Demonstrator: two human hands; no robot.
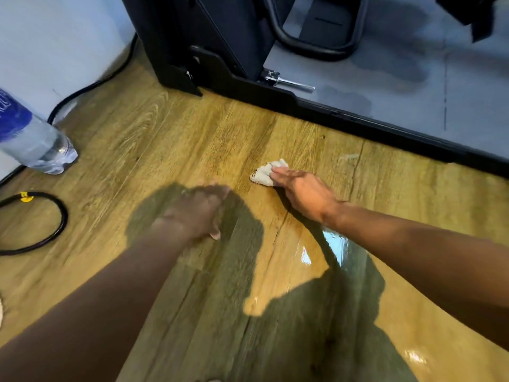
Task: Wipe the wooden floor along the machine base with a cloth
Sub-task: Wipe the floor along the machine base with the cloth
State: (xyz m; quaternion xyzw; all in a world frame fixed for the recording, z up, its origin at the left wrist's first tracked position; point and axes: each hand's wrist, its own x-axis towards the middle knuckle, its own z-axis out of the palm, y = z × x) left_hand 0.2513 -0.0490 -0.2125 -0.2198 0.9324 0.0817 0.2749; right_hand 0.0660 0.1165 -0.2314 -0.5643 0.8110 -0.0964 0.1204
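Beige cloth (263, 175), crumpled, lies mid-frame on wooden floor (165, 139), near black machine base (358, 117) that runs across upper right. Right hand (305, 197) presses it down, fingers straight on top. Left hand (198, 213) centre-left, down on floor, blurred, finger curl unclear. Wet shine (336, 244) lower right. Plastic bottle (30, 133) far left, black cable loop (55, 216) below it.

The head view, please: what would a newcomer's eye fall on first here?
The right hand presses a small crumpled pale cloth onto the wooden floor at mid-frame, a little short of the black machine base. The left hand, blurred, rests on the floor nearer the camera, in shadow. A clear water bottle with a blue label sits at the left edge.
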